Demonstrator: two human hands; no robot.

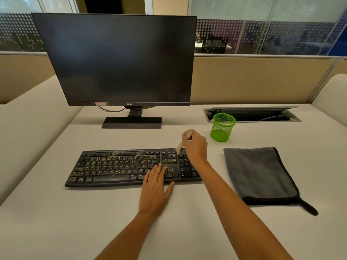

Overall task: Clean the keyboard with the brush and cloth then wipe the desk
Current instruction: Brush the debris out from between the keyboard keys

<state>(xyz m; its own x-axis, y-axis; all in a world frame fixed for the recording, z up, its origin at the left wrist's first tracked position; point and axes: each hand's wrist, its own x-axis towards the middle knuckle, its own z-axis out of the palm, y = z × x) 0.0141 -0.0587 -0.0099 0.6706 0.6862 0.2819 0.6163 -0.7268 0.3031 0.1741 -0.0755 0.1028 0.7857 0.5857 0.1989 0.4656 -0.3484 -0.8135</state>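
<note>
Right hand (195,147): fingers curled round a slim pale brush (180,146), bristles down on the top-right edge of the black, crumb-strewn keyboard (116,166), by the numpad. Left hand (155,186): flat, fingers straight, pressing the keyboard's front right. Folded grey microfibre cloth (259,173) lies untouched on the pale counter (75,222), right of the keyboard. Risks: hard strokes could push crumbs under the keys or flick them onto the cloth. A wide backswing could tip the green mesh cup (222,127) nearby.
</note>
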